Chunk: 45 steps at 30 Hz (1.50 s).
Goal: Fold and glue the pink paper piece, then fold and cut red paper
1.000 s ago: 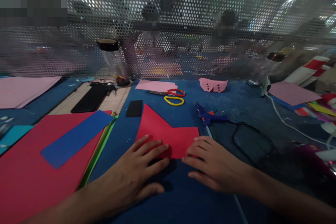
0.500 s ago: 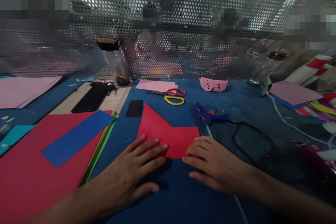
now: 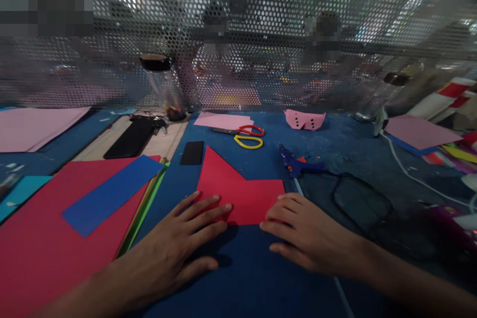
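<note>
l hand (image 3: 186,236) is spread w/ fingertips over the lower left of the red paper (image 3: 246,201), which lies flat on the blue tabletop (image 3: 238,283) btwn both hands; r hand (image 3: 301,231) has fingers bent & close tog. at the paper's right end, can't tell if pinching. blk rectangle (image 3: 192,153) is just beside the paper's upper-left pt, blue glue gun (image 3: 294,166) near its upper right, scissors (image 3: 234,132) further back, & blue strip (image 3: 112,196) on red sheets (image 3: 40,243) at left.
</note>
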Tool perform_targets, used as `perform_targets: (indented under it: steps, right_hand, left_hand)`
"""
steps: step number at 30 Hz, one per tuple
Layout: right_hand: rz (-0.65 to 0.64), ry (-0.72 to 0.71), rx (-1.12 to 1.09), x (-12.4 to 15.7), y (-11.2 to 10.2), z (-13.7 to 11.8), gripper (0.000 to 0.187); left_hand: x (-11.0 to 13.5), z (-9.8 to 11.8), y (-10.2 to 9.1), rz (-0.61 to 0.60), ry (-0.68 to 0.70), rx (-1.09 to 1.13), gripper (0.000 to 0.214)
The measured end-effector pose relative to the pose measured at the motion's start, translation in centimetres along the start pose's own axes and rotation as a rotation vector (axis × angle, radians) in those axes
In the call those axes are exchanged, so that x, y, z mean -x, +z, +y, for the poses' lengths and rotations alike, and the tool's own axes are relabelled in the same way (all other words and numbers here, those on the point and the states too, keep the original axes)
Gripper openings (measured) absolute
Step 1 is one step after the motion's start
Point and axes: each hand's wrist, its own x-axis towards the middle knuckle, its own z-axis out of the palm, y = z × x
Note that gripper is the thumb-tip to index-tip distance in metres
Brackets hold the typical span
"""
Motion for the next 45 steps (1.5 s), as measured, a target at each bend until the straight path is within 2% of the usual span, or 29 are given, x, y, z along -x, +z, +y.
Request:
perform_targets:
  steps: [16, 26, 38, 45]
  right_hand:
    - [-0.006, 0.002, 0.007, 0.0, -0.1, 0.0, 0.033]
    - [-0.011, 0.002, -0.002, 0.0, -0.1, 0.1, 0.032]
    - [-0.029, 0.006, -0.016, 0.2, -0.1, 0.1, 0.034]
    - [-0.023, -0.003, -0.022, 0.2, -0.1, 0.2, 0.034]
  left_hand:
    - [2.4, -0.9, -0.4, 0.016, -0.048, -0.067, 0.063]
    - [3.6, -1.5, 0.2, 0.111, -0.047, -0.096, 0.063]
    - [5.1, -2.0, -0.1, 0.084, -0.084, -0.068, 0.061]
    - [5.4, -1.3, 0.3, 0.110, -0.188, 0.001, 0.052]
